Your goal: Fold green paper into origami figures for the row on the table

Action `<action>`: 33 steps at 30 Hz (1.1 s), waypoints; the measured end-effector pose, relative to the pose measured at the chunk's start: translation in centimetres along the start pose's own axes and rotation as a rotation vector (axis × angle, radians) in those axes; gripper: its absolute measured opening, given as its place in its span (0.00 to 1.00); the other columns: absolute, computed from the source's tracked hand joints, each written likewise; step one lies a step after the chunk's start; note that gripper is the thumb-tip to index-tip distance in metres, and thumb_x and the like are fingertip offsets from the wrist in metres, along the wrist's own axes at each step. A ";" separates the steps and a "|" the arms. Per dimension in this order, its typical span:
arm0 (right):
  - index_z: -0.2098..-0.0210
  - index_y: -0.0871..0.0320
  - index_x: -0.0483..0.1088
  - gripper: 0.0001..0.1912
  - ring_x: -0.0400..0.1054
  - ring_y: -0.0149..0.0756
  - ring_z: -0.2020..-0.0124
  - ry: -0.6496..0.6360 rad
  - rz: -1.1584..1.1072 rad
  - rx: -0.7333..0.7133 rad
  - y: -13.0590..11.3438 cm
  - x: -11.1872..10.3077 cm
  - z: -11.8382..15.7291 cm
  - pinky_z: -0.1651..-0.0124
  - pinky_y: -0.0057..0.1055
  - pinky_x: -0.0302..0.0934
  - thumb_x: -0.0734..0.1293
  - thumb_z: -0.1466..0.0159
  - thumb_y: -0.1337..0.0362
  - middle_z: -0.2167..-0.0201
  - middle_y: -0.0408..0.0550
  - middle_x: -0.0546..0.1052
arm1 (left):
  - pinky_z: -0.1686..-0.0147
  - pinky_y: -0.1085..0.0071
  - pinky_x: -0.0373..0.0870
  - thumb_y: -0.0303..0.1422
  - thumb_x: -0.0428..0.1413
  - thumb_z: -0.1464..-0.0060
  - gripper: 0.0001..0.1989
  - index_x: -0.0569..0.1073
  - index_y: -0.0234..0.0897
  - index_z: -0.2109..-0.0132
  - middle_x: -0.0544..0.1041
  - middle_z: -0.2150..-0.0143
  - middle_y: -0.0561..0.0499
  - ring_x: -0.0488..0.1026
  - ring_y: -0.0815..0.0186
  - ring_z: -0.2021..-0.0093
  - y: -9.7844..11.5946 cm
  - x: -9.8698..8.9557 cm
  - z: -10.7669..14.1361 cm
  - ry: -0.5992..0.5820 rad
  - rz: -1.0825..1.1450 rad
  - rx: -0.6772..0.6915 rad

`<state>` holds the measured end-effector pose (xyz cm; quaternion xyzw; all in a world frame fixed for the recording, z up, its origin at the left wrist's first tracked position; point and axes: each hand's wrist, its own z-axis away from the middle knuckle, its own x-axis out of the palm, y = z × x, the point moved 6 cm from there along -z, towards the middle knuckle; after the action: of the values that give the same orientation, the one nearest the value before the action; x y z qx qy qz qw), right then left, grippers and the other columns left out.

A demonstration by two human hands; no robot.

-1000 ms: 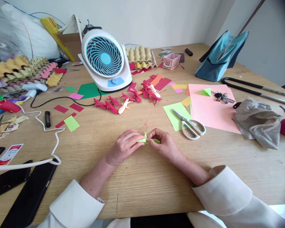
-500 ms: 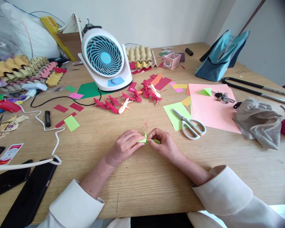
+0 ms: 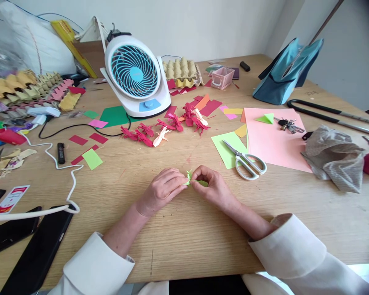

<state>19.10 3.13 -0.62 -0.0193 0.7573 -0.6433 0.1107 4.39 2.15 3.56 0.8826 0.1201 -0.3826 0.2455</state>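
Note:
A small light-green folded paper figure [image 3: 189, 176] is pinched between my two hands just above the wooden table. My left hand [image 3: 166, 186] grips its left part, with fingers pressed together over it. With thumb and forefinger, my right hand [image 3: 210, 184] holds its right side, where a green flap shows under the curled fingers. Much of the figure is hidden by the fingertips. Beyond my hands lie several red folded paper figures [image 3: 176, 122] and a pale peach one [image 3: 161, 137]. Scissors [image 3: 246, 160] rest on a light-green paper sheet [image 3: 219, 143] to the right.
A white fan [image 3: 164, 98] stands at the back. Right of the scissors are a pink sheet [image 3: 264, 139], keys [image 3: 290, 125], crumpled wrapping [image 3: 335, 157] and a blue bag [image 3: 275, 86]. At left are a white cable [image 3: 73, 180], a black marker [image 3: 61, 153] and dark phones [image 3: 39, 254].
My left fingers have shifted slightly right over the green paper figure, covering more of its left part. My right hand has stayed nearly still.

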 end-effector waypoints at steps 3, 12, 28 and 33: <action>0.70 0.57 0.68 0.02 0.70 0.33 0.66 -0.001 0.008 -0.005 -0.2 -0.1 0.0 0.58 0.31 0.65 0.65 0.41 0.66 0.70 0.44 0.74 | 0.50 0.60 0.75 0.24 0.58 0.41 0.08 0.74 0.37 0.55 0.80 0.61 0.48 0.76 0.64 0.58 0.0 0.0 0.0 0.005 -0.004 0.030; 0.68 0.58 0.70 0.04 0.70 0.33 0.64 -0.015 -0.028 0.052 0.0 -0.3 -0.3 0.56 0.32 0.64 0.66 0.40 0.64 0.68 0.45 0.76 | 0.52 0.62 0.75 0.27 0.57 0.40 0.04 0.73 0.37 0.57 0.80 0.62 0.48 0.76 0.64 0.59 -0.1 -0.1 -0.1 -0.004 -0.043 -0.022; 0.63 0.58 0.70 0.05 0.70 0.33 0.63 -0.111 0.021 0.035 -0.1 0.1 -0.1 0.58 0.30 0.63 0.65 0.37 0.63 0.66 0.45 0.76 | 0.52 0.63 0.71 0.28 0.56 0.39 0.04 0.73 0.36 0.56 0.76 0.62 0.48 0.72 0.64 0.58 -0.7 -0.3 -0.3 -0.101 -0.078 0.010; 0.58 0.56 0.69 0.12 0.69 0.36 0.59 -0.126 0.339 -0.149 -1.3 -0.2 0.2 0.57 0.32 0.63 0.70 0.41 0.68 0.60 0.47 0.74 | 0.50 0.62 0.69 0.27 0.56 0.39 0.06 0.73 0.37 0.55 0.76 0.61 0.49 0.72 0.64 0.58 -1.2 -0.4 -0.2 -0.109 -0.094 0.010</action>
<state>19.22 2.72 0.70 0.0602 0.7869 -0.5551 0.2628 3.74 3.25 3.57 0.8549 0.1462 -0.4419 0.2291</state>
